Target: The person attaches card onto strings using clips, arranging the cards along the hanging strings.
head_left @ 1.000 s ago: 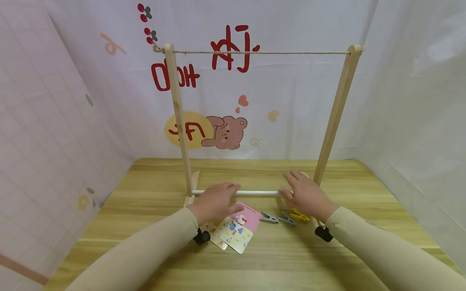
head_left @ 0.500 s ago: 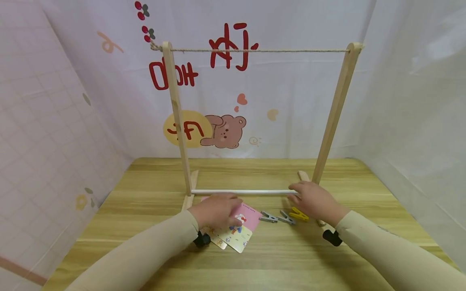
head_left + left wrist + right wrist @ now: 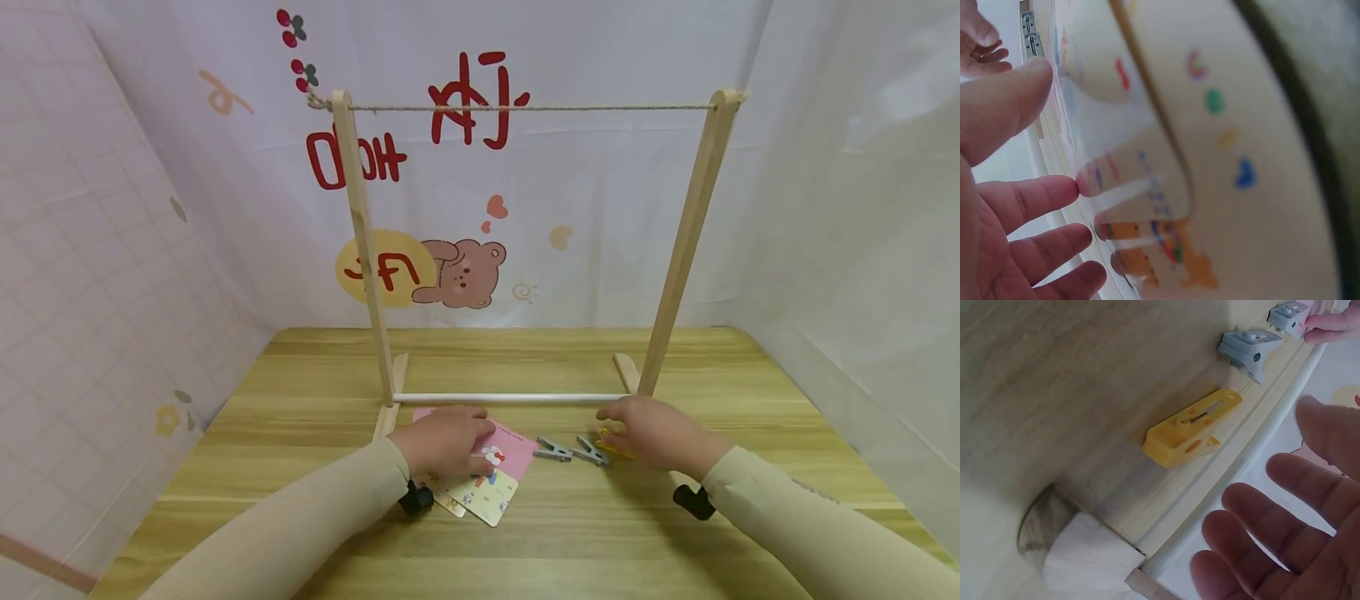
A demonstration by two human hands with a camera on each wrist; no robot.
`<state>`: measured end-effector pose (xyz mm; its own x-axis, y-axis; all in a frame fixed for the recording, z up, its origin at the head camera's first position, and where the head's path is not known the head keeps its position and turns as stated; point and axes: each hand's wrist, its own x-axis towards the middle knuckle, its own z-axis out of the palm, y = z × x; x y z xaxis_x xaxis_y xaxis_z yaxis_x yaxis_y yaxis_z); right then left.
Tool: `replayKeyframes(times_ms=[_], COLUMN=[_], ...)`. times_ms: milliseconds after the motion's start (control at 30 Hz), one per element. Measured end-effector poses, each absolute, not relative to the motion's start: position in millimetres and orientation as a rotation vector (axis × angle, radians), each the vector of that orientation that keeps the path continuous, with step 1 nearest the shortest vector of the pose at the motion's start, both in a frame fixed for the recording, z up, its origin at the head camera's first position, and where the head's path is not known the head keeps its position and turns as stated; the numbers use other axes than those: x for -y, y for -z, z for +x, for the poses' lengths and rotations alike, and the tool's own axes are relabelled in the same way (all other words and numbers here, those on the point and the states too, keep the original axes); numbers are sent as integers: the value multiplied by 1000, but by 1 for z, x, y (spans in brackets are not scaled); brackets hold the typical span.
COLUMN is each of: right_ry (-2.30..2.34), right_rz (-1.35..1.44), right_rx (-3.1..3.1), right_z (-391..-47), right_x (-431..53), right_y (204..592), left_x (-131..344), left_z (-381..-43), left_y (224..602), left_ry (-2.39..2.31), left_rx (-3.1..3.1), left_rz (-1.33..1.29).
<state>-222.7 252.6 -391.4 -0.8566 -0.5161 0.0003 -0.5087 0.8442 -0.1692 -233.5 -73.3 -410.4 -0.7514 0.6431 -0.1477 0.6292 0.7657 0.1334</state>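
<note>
In the head view my left hand (image 3: 442, 442) is spread over two overlapping printed cards (image 3: 491, 498), one pink and yellow with a white rabbit. The left wrist view shows its fingers (image 3: 1029, 200) loosely bent at a glossy card (image 3: 1222, 150), fingertips touching or almost touching it. My right hand (image 3: 663, 435) hovers by a yellow clothespin (image 3: 1191, 428), partly covering it from above. In the right wrist view its fingers (image 3: 1272, 525) are apart from the clothespin and hold nothing. Two grey clothespins (image 3: 553, 450) lie between the hands.
A wooden frame stands behind the hands, its posts (image 3: 686, 242) joined by a string (image 3: 540, 107) on top and a white rod (image 3: 517, 397) low down. The wooden table (image 3: 570, 542) meets a printed cloth backdrop (image 3: 600, 208).
My right hand has moved nearer to me and slightly right, from beside the white rod to over the yellow clothespin. My left hand has lowered a little onto the cards.
</note>
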Motion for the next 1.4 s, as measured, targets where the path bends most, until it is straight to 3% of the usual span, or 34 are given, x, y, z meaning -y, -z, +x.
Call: replayKeyframes(times_ms=[267, 1400], right_ry=[175, 80], right_rz=[-935, -947], right_rx=[-2923, -2971], right_z=[-220, -225], right_x=[-256, -254], right_y=[397, 409], left_x=[75, 80], left_z=[-237, -240], left_y=[415, 419], left_ry=[-144, -260], left_rx=[-2777, -2853], left_rz=[1022, 945])
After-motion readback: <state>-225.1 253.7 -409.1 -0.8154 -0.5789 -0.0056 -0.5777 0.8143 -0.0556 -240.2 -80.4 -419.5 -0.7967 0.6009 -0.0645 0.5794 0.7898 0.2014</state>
